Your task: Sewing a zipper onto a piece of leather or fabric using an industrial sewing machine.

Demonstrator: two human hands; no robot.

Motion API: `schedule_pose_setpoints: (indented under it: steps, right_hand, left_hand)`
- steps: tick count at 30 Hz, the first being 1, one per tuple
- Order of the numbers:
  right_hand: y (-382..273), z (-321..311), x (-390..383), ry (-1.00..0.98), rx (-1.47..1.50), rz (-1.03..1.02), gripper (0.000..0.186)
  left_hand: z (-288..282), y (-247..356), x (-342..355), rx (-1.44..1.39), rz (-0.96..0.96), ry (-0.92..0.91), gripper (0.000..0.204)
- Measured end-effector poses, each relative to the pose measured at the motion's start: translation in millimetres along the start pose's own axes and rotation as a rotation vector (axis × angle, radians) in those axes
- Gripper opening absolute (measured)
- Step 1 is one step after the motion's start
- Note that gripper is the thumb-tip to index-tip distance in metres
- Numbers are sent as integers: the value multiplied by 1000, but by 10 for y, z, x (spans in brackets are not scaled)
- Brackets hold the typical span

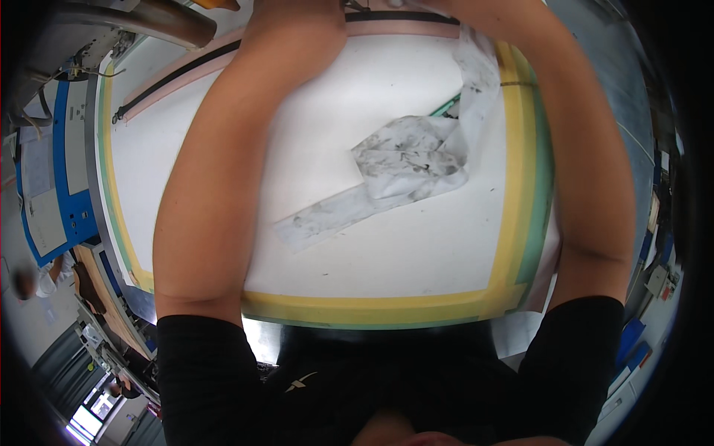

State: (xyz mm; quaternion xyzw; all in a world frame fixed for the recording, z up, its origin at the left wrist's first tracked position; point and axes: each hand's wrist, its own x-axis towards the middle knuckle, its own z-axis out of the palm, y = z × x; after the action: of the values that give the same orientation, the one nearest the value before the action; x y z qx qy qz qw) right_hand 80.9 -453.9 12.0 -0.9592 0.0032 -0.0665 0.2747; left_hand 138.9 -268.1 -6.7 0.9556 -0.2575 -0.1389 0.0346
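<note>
Both forearms reach to the far edge of the picture. My left hand (301, 18) shows only its wrist and back, and the fingers are cut off or hidden. My right hand (454, 7) is likewise cut by the upper edge, its fingers unclear. Between and beside them runs a long pink strip with a black zipper-like band (405, 16), continuing to the far left under my left forearm. A smudged whitish cloth strip (409, 156) lies crumpled on the white board (335, 260), trailing up toward my right hand. Part of a green thin object (446, 105) shows beneath the cloth.
Yellow tape (387, 308) and green tape border the board. A metal cylinder (178, 22) of a machine juts in at the far left. A blue-framed panel (71, 193) stands left of the board. Other people are in the left background.
</note>
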Motion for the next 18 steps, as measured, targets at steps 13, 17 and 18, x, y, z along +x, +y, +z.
schedule_pose_setpoints:
  steps: [13,17,18]
  right_hand:
    - [348,-31,24,244,-66,-95,26]
    - [501,-141,-106,240,-175,-61,34]
    - [643,-242,-117,122,-154,-69,31]
  left_hand:
    - [352,-333,250,238,260,361,32]
    - [295,-285,291,17,342,319,35]
    - [248,-250,239,12,353,357,35]
